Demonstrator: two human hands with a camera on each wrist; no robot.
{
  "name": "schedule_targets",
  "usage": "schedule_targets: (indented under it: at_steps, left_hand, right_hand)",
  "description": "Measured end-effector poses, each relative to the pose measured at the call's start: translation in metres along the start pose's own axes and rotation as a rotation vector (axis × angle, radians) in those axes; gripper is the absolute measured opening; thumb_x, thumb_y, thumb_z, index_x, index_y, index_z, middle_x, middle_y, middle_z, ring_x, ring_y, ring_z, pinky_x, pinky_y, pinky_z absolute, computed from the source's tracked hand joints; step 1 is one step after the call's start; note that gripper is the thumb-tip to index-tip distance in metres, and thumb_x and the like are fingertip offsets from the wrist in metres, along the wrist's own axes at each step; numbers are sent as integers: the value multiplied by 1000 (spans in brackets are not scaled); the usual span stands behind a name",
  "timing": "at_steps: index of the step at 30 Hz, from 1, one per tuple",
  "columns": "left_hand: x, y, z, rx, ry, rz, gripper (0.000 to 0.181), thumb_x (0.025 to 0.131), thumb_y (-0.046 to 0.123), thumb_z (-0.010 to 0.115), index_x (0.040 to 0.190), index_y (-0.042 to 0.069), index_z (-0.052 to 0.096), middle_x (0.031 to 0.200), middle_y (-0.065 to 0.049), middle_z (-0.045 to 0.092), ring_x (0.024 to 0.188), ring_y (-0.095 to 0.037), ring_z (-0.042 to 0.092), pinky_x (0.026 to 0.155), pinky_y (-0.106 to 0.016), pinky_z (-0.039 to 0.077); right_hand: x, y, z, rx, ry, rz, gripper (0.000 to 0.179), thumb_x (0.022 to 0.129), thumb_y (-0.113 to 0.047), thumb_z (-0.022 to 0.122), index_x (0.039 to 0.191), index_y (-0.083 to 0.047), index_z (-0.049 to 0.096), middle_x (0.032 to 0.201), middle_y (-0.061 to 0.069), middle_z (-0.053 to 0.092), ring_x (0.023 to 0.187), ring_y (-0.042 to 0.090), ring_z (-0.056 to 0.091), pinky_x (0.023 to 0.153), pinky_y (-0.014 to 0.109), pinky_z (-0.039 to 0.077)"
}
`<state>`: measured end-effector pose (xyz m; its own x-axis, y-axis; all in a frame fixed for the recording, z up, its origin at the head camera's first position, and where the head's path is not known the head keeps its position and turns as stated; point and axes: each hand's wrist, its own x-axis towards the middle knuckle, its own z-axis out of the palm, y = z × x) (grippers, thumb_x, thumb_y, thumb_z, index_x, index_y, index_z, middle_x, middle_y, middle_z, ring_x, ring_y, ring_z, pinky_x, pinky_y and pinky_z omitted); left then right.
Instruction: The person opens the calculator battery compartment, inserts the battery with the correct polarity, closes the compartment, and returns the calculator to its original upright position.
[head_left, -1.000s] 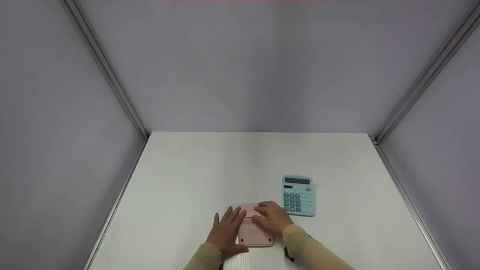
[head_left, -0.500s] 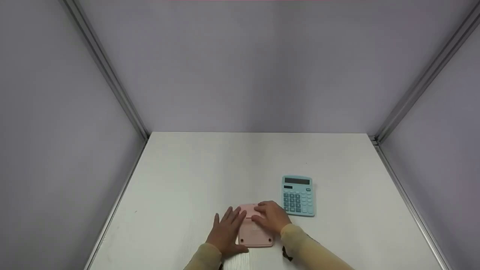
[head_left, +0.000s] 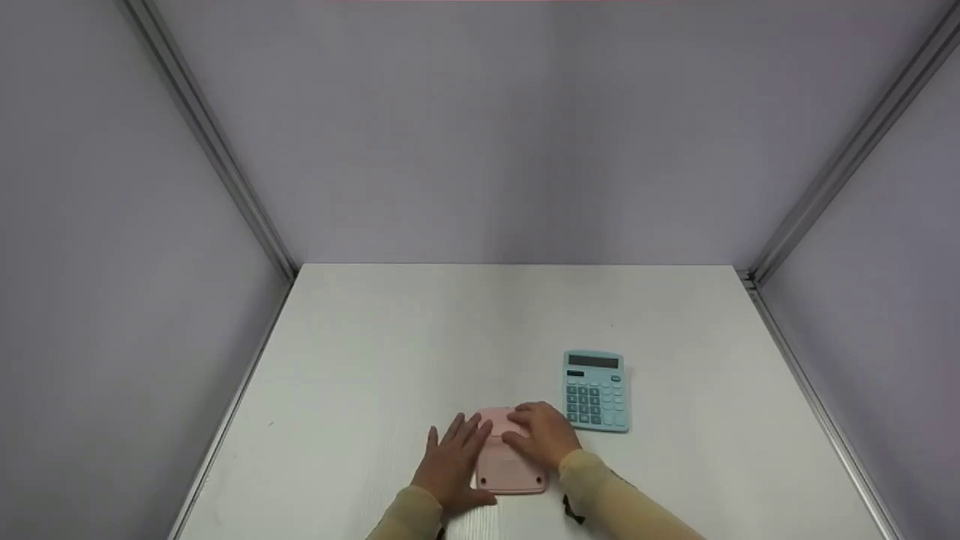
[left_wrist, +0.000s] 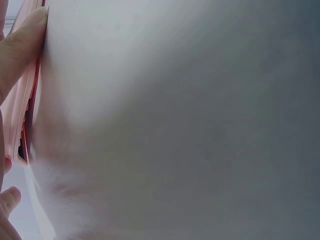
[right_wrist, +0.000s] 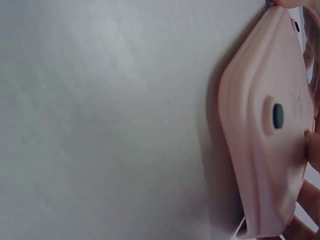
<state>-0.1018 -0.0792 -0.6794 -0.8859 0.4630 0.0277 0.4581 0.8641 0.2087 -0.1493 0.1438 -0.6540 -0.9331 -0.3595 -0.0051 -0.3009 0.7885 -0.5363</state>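
A pink calculator (head_left: 514, 469) lies back side up at the table's front, its small dark feet showing. In the left wrist view, keys line the underside of the pink calculator (left_wrist: 17, 112). My left hand (head_left: 448, 466) rests along its left side with straight, spread fingers, the thumb at the near edge. My right hand (head_left: 549, 435) holds the far right part with bent fingers, its thumb on the back. The right wrist view shows the calculator's corner and foot (right_wrist: 278, 116) close up. Part of the back is hidden under the hands.
A light blue calculator (head_left: 595, 391) lies face up just beyond my right hand. The white table (head_left: 375, 337) is bounded by grey panels (head_left: 420, 150) at the back and both sides, with metal rails at the corners.
Both hands stay on the pink calculator in nearly the same pose. The right forearm has shifted very slightly left.
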Motion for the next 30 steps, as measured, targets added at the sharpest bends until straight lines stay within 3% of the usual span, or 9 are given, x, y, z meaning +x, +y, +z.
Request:
schedule_targets:
  at_steps: [4,10,16,21,30]
  left_hand:
    - [0,-1,1,-2,1,-6,125,55,86,62,155,28,15,158,-2,24,144,-31,22,103,-70,25]
    - [0,-2,4,23,9,-7,125,55,89,58,155,29,14,158,0,23,144,-30,22,103,-70,25]
    - [1,-3,6,17,9,-4,125,55,89,58,155,28,15,159,0,22,144,-31,22,102,-71,25]
    - [0,-1,4,6,-17,-18,125,56,89,58,156,29,12,159,0,19,145,-31,19,104,-70,23]
    - [-1,1,6,-10,-25,-44,123,58,87,59,156,29,11,158,-7,24,144,-32,19,105,-68,22]
  right_hand:
    - [1,0,1,-39,14,-14,49,88,-48,64,128,-18,64,127,3,61,121,27,53,104,48,39]
    - [0,2,4,-129,28,-56,63,89,-52,60,143,-21,48,139,3,54,130,26,46,112,51,27]
    - [0,6,8,-238,80,-123,63,91,-55,57,143,-21,48,148,4,43,139,28,33,111,56,25]
    - [0,11,9,-268,40,-123,67,92,-61,48,146,-22,43,151,5,39,141,28,30,112,56,22]
    - [-17,11,-4,-201,26,-195,61,93,-54,53,144,-20,46,146,5,44,134,25,40,108,46,36]
